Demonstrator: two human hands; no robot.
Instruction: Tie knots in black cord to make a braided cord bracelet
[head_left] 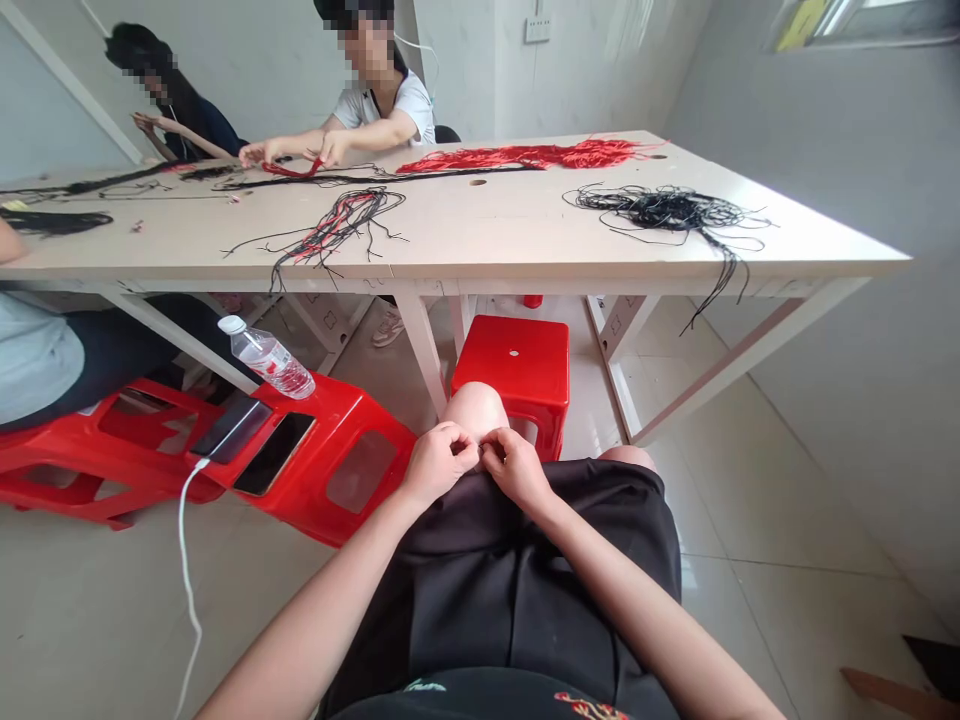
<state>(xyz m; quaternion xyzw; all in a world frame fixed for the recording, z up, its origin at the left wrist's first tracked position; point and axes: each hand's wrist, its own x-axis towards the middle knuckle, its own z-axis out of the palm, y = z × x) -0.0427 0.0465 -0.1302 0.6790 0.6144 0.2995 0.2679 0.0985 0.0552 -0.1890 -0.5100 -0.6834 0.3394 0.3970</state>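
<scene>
"Tiled floor (780, 520), pale worktable (480, 235) ahead: what is listed, left to right?"

"Item one: red plastic stool (352, 510) beside the lap, carrying a water bottle (268, 358) and two phones (274, 453)."

"Item two?"

"Left hand (440, 465), fingers curled closed, tips meeting the other hand's."

"Item three?"

"Right hand (515, 468), likewise closed. Anything pinched between them is too fine to tell."

"Nearest goods?"

"Black shorts (480, 560), hem running crosswise under both hands, bare knee (476, 410) just beyond; neither hand nearer."

"Table contents?"

"Well beyond the hands: red-and-black cords (334, 225), then a black cord tangle (671, 212) trailing over the near edge."
</scene>
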